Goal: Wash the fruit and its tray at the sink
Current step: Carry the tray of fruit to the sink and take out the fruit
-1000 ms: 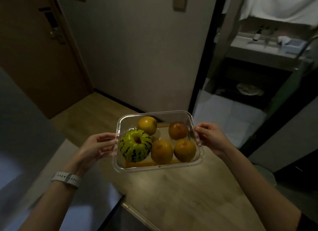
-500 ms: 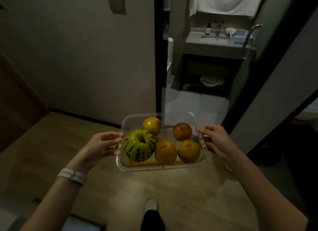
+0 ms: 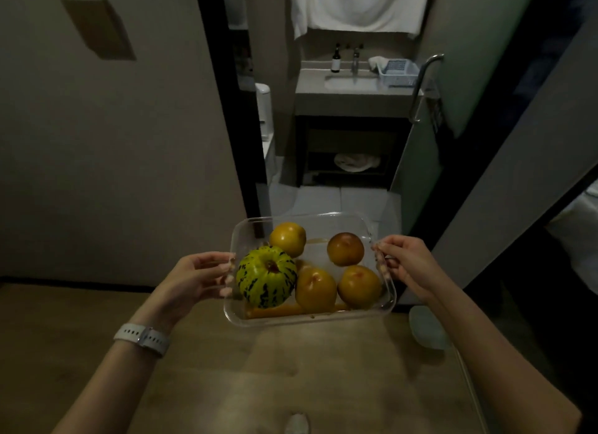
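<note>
I carry a clear plastic tray (image 3: 326,220) at waist height, level, above a wooden floor. My left hand (image 3: 197,278) grips its left rim and my right hand (image 3: 404,265) grips its right rim. Inside lie a green-and-yellow striped melon (image 3: 266,276), several round orange fruits (image 3: 315,290) and something orange along the front wall. The sink (image 3: 351,82) with its tap (image 3: 355,61) is straight ahead through an open doorway, some steps away.
A dark door frame (image 3: 233,110) stands on the left of the doorway. The open door with a metal handle (image 3: 424,87) is on the right. A blue basket (image 3: 399,73) and a dark bottle (image 3: 335,60) flank the basin. A white towel (image 3: 356,6) hangs above.
The view has swung right and moved toward the doorway, so the sink now lies straight ahead and nearer. Both hands keep the same hold on the tray.
</note>
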Demonstrator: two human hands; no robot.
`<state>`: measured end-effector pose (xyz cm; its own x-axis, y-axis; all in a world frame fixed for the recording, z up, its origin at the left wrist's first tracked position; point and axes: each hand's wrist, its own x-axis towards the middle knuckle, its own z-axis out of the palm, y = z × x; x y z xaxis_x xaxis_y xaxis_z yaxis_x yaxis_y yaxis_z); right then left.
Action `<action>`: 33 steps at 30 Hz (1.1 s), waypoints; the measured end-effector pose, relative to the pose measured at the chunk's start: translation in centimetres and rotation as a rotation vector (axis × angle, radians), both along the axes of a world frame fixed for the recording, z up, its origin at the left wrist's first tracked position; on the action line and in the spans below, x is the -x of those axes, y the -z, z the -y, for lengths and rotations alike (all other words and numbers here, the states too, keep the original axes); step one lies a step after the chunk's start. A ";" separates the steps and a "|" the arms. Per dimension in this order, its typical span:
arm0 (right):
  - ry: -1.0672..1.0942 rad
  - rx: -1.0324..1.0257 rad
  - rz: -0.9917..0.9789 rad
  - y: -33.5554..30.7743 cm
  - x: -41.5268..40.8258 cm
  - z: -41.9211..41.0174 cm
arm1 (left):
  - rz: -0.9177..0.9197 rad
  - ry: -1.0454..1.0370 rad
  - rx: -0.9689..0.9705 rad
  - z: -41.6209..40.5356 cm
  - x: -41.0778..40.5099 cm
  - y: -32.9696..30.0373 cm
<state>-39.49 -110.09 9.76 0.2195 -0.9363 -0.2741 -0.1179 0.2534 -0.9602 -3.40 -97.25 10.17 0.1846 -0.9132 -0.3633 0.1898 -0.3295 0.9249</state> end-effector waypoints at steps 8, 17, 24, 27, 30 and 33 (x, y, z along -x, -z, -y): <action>0.068 -0.013 0.036 0.4 -0.5 11.1 | 0.012 0.080 -0.010 14.3 -1.7 -0.1; 0.081 -0.018 0.051 2.0 0.2 24.7 | 0.056 0.041 -0.039 28.7 -0.7 1.4; 0.018 -0.004 0.010 1.8 0.7 39.1 | 0.045 -0.043 -0.056 41.5 0.7 2.2; -0.007 0.004 0.012 1.2 0.8 45.0 | 0.034 -0.066 -0.060 46.6 1.0 2.1; -0.004 0.009 -0.005 1.0 0.7 50.3 | 0.017 -0.101 -0.081 51.4 1.2 1.9; -0.006 0.000 -0.005 0.9 0.1 54.9 | 0.030 -0.108 -0.092 55.9 1.1 1.5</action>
<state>-39.57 -165.02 8.86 0.2238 -0.9349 -0.2754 -0.1238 0.2530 -0.9595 -4.51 -153.15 8.68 0.2922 -0.8503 -0.4376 0.2018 -0.3925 0.8974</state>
